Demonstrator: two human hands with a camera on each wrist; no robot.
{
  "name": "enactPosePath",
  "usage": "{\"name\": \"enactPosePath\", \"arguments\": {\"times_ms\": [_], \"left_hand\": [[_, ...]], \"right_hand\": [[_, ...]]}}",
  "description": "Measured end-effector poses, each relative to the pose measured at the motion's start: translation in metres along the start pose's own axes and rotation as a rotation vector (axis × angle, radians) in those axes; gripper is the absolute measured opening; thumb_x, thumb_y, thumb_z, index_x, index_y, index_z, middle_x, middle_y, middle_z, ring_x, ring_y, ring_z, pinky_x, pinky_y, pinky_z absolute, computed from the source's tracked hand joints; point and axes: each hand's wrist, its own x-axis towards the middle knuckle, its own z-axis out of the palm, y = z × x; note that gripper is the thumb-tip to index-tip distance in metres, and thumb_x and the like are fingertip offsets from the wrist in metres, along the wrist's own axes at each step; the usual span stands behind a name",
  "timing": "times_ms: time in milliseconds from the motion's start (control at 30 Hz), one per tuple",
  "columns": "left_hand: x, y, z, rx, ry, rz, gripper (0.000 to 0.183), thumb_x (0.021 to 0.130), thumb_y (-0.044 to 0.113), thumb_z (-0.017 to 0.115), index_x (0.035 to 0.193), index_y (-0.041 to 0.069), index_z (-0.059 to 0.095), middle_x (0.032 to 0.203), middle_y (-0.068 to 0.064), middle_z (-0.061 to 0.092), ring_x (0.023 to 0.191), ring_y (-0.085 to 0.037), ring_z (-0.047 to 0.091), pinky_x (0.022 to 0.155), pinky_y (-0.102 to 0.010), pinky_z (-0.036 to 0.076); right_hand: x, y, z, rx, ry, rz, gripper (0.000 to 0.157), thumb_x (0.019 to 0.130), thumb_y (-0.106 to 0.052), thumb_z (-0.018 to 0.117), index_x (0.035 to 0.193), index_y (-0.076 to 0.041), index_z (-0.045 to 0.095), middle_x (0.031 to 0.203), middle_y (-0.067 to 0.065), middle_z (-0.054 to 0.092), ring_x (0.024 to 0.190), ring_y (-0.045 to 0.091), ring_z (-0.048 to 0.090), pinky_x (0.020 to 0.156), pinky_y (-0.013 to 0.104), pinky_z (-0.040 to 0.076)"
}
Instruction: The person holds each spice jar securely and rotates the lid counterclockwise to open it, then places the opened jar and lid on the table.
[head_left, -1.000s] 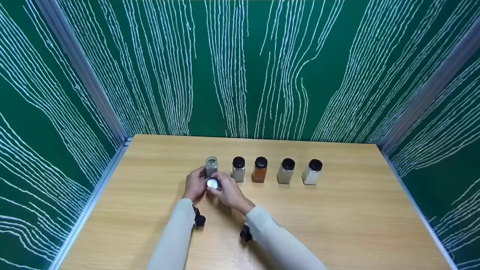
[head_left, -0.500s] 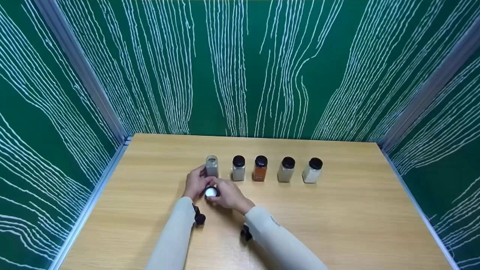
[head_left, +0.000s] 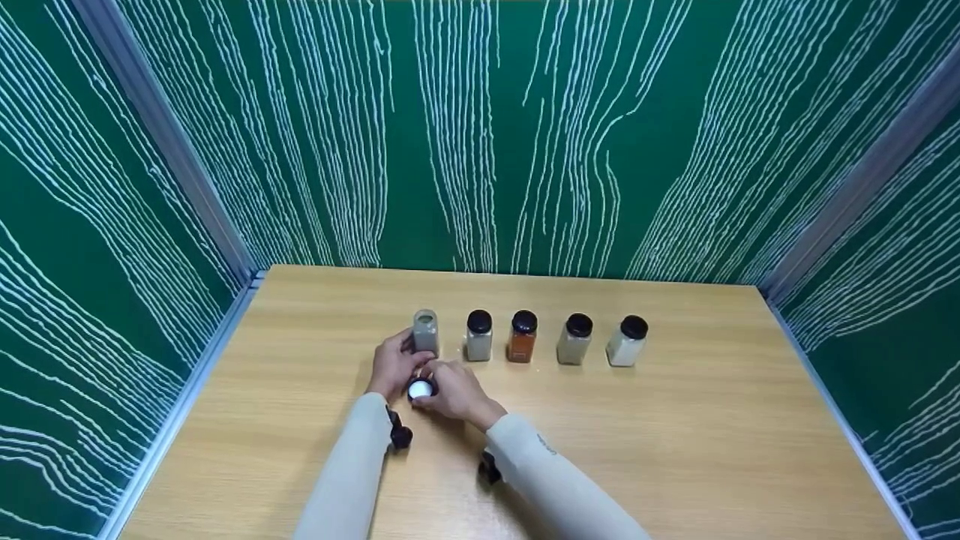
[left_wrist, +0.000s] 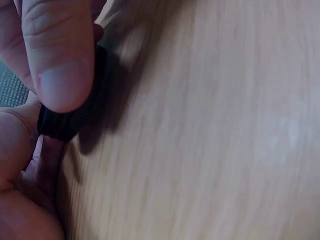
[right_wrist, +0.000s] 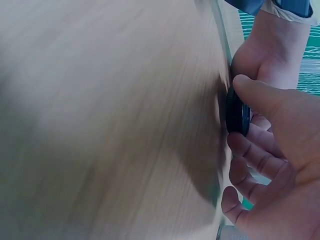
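In the head view an uncapped, square glass jar [head_left: 425, 334] with greyish contents stands upright at the left end of a row. My left hand [head_left: 391, 366] grips its lower part from the left, its fingers partly hidden behind the glass. Just in front of the jar, my right hand [head_left: 454, 390] pinches a black screw lid [head_left: 420, 388] by its edge, white inside facing up. The right wrist view shows this lid [right_wrist: 237, 112] between thumb and fingertips, close over the tabletop. A thumb presses the ridged rim of the lid [left_wrist: 70, 122] in the left wrist view.
Several capped jars stand to the right: a grey one [head_left: 478, 337], an orange-red one [head_left: 522, 337], a beige one [head_left: 574, 341] and a white one [head_left: 627, 343]. Green walls with white wavy lines [head_left: 450, 150] enclose the wooden table [head_left: 675, 450].
My right hand has brought the lid down toward the front of the table, away from the jar. My left hand has stayed at the jar.
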Motion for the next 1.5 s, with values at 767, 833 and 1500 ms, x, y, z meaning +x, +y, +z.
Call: {"name": "enactPosePath", "arguments": {"times_ms": [767,833,1500], "left_hand": [[0.0033,0.0,-0.0008,0.045,-0.021,0.027,0.047,0.08,0.001,0.085,0.125,-0.002,0.07,0.118,-0.019,0.073,0.111,-0.029,0.07,0.092,-0.034,0.055],[0.0032,-0.0001,-0.001,0.032,-0.023,0.021,0.048,0.08,0.0,0.084,0.125,-0.002,0.069,0.118,-0.02,0.073,0.111,-0.03,0.07,0.091,-0.033,0.056],[0.0005,-0.001,-0.0005,0.009,-0.018,0.0,0.056,0.08,-0.003,0.083,0.133,-0.003,0.064,0.12,-0.022,0.071,0.11,-0.03,0.069,0.088,-0.032,0.057]], "right_hand": [[0.0029,-0.0029,0.0012,-0.027,-0.026,0.05,0.037,0.082,-0.041,0.086,0.1,-0.011,0.073,0.091,0.0,0.071,0.081,0.016,0.063,0.072,0.036,0.05],[0.0029,-0.0029,0.0014,-0.026,-0.03,0.054,0.038,0.082,-0.041,0.085,0.1,-0.011,0.073,0.091,0.0,0.071,0.081,0.016,0.063,0.073,0.037,0.05],[0.0006,-0.0031,0.0003,0.024,-0.041,0.05,0.039,0.083,-0.04,0.085,0.104,-0.009,0.073,0.096,0.002,0.072,0.083,0.016,0.063,0.075,0.036,0.051]]}}
